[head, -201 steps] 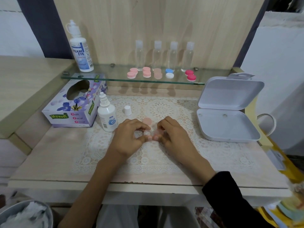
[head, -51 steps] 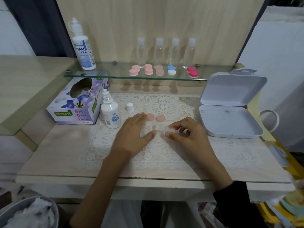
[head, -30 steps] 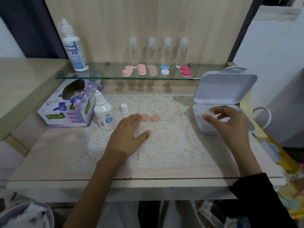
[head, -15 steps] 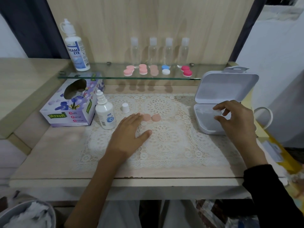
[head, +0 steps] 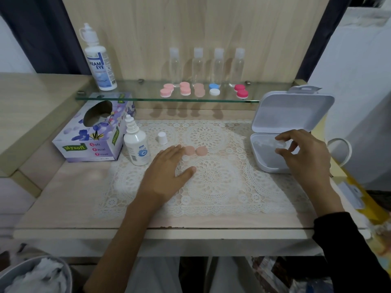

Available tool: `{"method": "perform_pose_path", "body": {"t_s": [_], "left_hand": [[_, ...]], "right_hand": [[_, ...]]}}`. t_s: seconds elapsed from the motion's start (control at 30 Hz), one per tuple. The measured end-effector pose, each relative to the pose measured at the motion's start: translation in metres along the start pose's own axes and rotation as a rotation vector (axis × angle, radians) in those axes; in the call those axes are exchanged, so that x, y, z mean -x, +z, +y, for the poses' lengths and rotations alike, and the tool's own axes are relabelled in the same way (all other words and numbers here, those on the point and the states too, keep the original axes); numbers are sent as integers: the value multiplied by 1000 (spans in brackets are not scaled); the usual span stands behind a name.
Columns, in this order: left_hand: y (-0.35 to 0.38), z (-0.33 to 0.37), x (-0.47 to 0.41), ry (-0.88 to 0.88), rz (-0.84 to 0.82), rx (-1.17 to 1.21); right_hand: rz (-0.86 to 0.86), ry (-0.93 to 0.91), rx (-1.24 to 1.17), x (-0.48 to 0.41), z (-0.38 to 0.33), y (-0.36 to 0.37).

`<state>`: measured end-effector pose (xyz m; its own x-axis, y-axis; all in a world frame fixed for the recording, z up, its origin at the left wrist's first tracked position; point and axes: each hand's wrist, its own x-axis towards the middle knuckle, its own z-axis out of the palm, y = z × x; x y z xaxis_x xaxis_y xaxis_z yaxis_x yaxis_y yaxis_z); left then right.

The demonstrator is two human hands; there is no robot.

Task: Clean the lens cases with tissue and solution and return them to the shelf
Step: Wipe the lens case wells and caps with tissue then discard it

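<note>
Pinching clear case (head: 281,143) over white box (head: 264,164), R hand (head: 304,157); L hand (head: 167,172) flat beside pink caps (head: 202,151).

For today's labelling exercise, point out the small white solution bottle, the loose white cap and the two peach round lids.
Small white solution bottle (head: 137,149): head view, labelled body.
Loose white cap (head: 162,138): head view, side wall.
Two peach round lids (head: 202,151): head view, right lid's top.

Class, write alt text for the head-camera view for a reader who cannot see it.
A person's right hand seems to pinch a small clear piece over an open white plastic box. The left hand lies flat on a white lace mat, beside two round pink caps.
</note>
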<state>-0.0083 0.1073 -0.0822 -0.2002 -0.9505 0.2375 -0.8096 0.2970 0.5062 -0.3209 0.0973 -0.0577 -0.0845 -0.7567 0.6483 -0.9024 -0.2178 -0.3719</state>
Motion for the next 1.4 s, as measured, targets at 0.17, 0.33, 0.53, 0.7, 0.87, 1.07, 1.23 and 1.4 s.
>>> {"method": "perform_pose_path", "body": {"t_s": [0.17,0.33,0.53,0.7,0.87,1.07,1.23,1.4], "left_hand": [[0,0,1,-2,0,3],[1,-1,0,0,-1,2],[0,0,0,-2,0,-3],[0,0,0,5,6,-6],[1,0,0,6,5,-7],[2,-1,0,4,17,12],[2,-4,-1,-2,49,97],[-1,-2,0,2,106,176]], "right_hand": [[11,2,-7,1,-1,1],[14,22,1,1,0,2],[19,15,-2,1,-1,2],[13,28,5,2,0,2],[30,126,-166,3,-12,2],[-58,164,-465,11,-60,16],[-348,87,-512,20,-89,44],[-433,19,-439,29,-100,62]]}}
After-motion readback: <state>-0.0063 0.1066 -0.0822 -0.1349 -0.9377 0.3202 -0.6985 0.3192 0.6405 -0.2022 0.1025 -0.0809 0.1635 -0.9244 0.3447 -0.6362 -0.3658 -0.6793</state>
